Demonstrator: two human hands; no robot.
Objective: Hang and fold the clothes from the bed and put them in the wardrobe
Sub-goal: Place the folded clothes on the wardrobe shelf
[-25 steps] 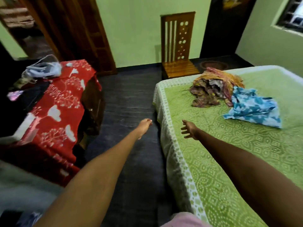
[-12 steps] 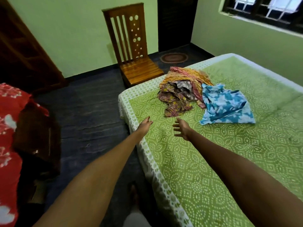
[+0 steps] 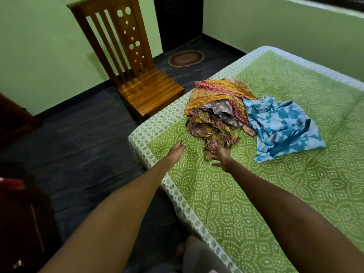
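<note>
So we're at the corner of the bed (image 3: 246, 203) with both arms stretched out toward the clothes. Our right hand (image 3: 221, 155) is spread out, fingers relaxed, just touching the trailing edge of the brown floral garment (image 3: 211, 130), gripping nothing yet. Our left hand (image 3: 177, 149) hovers over the green bedspread just beside it, fingers straight and empty.

The heap sits near the bed's far corner: the floral piece in front, a grey printed cloth (image 3: 220, 110) tucked in behind it, an orange and red patterned one (image 3: 214, 89) draped over the back, and a blue and white garment (image 3: 279, 125) touching the heap on the right.

All of it looks like thin, light cotton, totally floppy, so it'll probably drag its neighbours along if we yank. We'd pinch the floral one by a hem or shoulder seam and lift it clear.

No labels, brands or writing readable anywhere.
</note>
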